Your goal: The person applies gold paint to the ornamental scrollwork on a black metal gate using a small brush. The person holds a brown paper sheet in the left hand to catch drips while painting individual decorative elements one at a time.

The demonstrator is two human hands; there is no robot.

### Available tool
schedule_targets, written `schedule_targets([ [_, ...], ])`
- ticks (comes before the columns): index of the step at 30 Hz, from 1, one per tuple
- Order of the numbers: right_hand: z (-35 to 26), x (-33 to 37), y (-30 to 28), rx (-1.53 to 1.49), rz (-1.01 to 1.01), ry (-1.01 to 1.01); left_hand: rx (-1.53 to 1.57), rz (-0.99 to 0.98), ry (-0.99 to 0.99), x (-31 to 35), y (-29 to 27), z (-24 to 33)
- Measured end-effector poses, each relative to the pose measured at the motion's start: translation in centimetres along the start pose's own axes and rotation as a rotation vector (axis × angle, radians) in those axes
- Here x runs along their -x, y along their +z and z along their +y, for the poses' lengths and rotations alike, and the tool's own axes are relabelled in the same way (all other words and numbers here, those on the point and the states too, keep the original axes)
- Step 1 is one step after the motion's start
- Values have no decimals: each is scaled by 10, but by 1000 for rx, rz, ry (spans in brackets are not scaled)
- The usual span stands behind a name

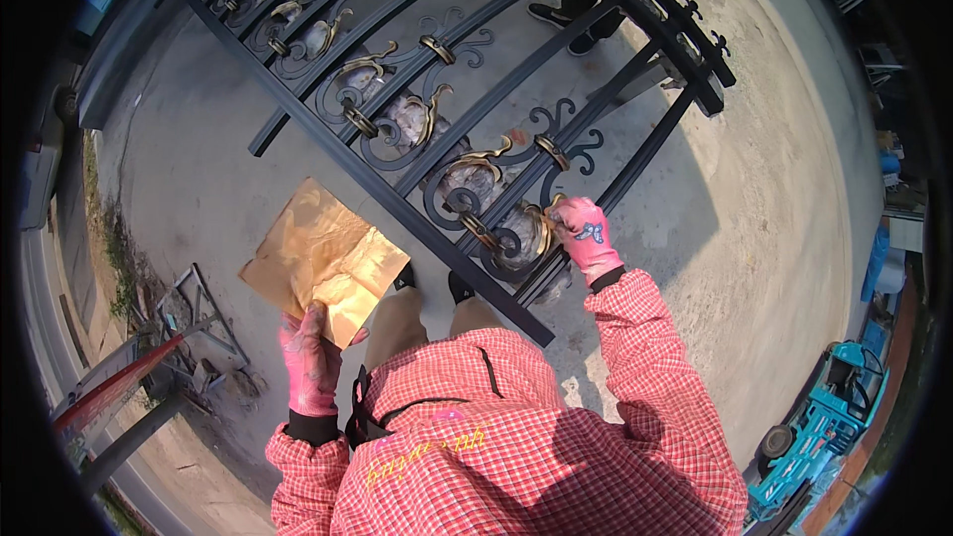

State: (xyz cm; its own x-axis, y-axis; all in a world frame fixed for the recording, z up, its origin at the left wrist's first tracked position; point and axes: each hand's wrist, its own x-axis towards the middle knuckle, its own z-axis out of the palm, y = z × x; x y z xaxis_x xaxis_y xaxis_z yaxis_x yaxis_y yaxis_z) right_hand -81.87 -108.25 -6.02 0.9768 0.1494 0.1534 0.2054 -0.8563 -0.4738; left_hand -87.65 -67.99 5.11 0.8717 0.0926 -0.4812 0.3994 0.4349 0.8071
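Observation:
A creased sheet of card (323,253), smeared with gold, is pinched in my left hand (313,362), which wears a pink glove. My right hand (590,238), gloved the same way, has its fingers closed at the gold-edged leaf ornament (544,238) near the near end of a dark metal railing panel (397,206). What those fingers hold, if anything, is hidden. Dark scrolls (465,201) and gold-coloured collars (480,230) sit between the bars beside this hand. More gold-touched leaves run along the panel toward the far left.
Beyond the panel stand another person's dark shoes (586,30). A turquoise toy-like vehicle (819,427) is at the lower right. A metal frame (204,313) and rubble lie at the left. Concrete ground (774,218) surrounds the railing.

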Motion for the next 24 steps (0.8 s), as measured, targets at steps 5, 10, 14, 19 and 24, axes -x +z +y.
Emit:
schedule_targets([
  [5, 7, 12, 11, 117, -187, -188, 9, 72, -29, 20, 13, -13],
  [10, 4, 8, 15, -32, -181, -213, 69, 98, -29, 31, 13, -9],
  [14, -23, -17, 2, -276, -104, 184, 132, 61, 14, 29, -2, -2],
  [19, -91, -62, -13, -1375, -75, 544, 212, 21, 41, 6, -32, 14],
  [24, -186, -111, 13, -1824, -329, 403, 241, -3, 60, -15, -80, 71],
])
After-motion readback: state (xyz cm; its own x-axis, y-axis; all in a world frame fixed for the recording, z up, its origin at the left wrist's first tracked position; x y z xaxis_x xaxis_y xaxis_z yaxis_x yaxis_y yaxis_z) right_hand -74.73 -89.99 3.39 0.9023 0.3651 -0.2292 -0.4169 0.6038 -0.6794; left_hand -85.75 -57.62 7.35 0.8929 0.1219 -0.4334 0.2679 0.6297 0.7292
